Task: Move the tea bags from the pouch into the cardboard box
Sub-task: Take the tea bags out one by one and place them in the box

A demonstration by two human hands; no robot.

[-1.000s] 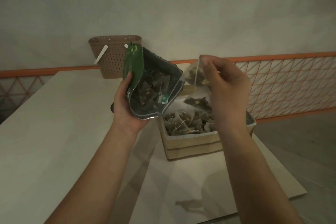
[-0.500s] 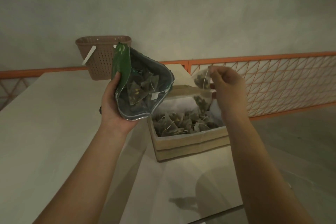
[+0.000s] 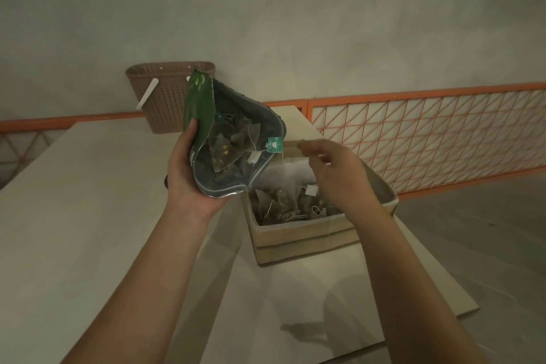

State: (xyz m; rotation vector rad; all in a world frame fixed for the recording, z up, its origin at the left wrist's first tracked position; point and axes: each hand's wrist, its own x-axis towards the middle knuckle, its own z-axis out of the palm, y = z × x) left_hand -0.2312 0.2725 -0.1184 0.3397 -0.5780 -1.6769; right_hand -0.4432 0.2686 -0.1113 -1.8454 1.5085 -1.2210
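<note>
Your left hand [image 3: 189, 174] gripped the green pouch [image 3: 233, 139] from below and the side, thumb on its green face, holding it tilted with the open mouth turned toward you. Inside it, several pyramid tea bags [image 3: 227, 148] lay piled, and a green tag [image 3: 274, 145] hung over the pouch's right edge. Your right hand [image 3: 336, 174] hovered over the cardboard box [image 3: 298, 242], fingers loosely spread and holding nothing that could be made out. Just below it, the box already held a heap of tea bags [image 3: 283, 204] with strings and white tags. The box stood on a pale table [image 3: 88, 216], touching nothing else. Behind the pouch, at the table's far edge, stood a brown woven basket [image 3: 165, 94]. An orange railing [image 3: 428, 133] ran along the wall to your right.
</note>
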